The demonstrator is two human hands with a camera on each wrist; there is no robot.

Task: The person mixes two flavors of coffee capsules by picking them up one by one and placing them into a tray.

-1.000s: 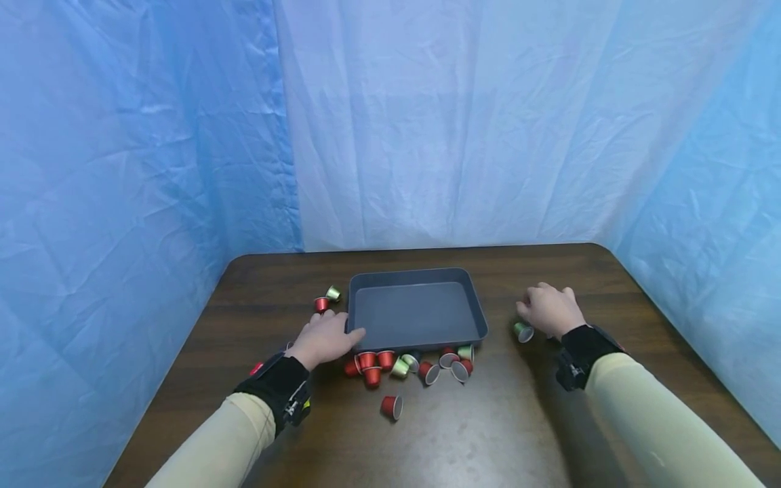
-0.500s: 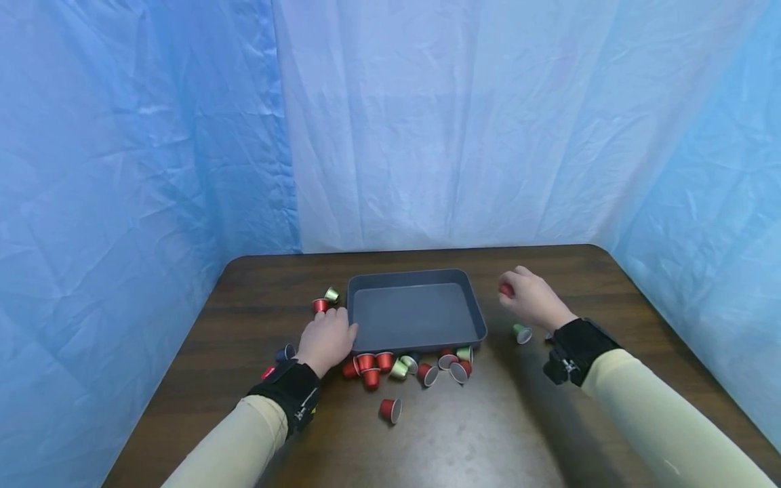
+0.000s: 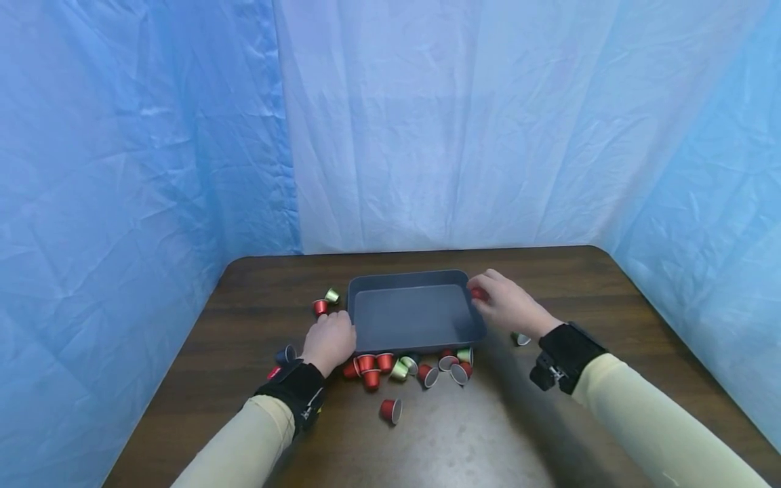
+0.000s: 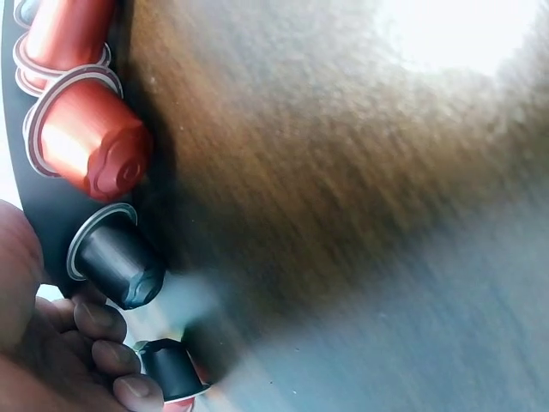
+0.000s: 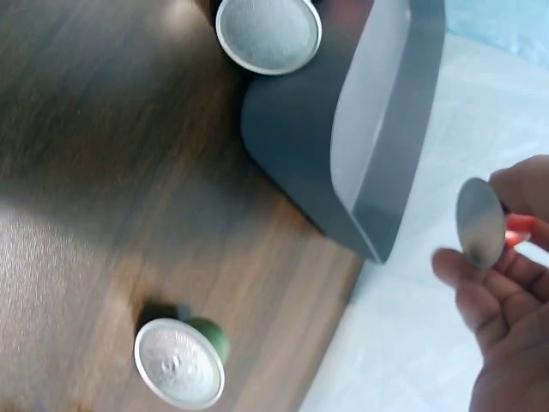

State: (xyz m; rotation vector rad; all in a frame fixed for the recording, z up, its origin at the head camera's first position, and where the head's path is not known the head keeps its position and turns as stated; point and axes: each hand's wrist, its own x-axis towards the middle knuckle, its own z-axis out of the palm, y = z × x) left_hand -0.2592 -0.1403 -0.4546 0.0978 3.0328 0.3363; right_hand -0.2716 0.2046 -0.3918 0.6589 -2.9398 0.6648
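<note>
My right hand (image 3: 509,305) pinches a red coffee capsule (image 3: 479,294) above the right rim of the dark grey tray (image 3: 415,318). The right wrist view shows its silver foil lid (image 5: 480,223) between thumb and fingers. At the tray's left front corner is my left hand (image 3: 329,342), its fingers curled in the left wrist view; I cannot tell whether they grip anything. A black capsule (image 4: 120,262) lies close to those fingers, and a second dark capsule (image 4: 171,369) overlaps the fingertips there. In the head view, a navy capsule (image 3: 285,354) lies left of this hand.
Several red and green capsules line the tray's front, including a red one (image 3: 371,378). A single red capsule (image 3: 391,411) lies nearer. Red (image 3: 320,307) and green (image 3: 332,295) capsules sit left of the tray; another green capsule (image 5: 180,365) lies on the table (image 3: 586,298) to its right.
My right hand has lifted the red capsule from the table's right side and carried it left to the tray's rim. My left hand has shifted slightly right, its thumb drawn in.
</note>
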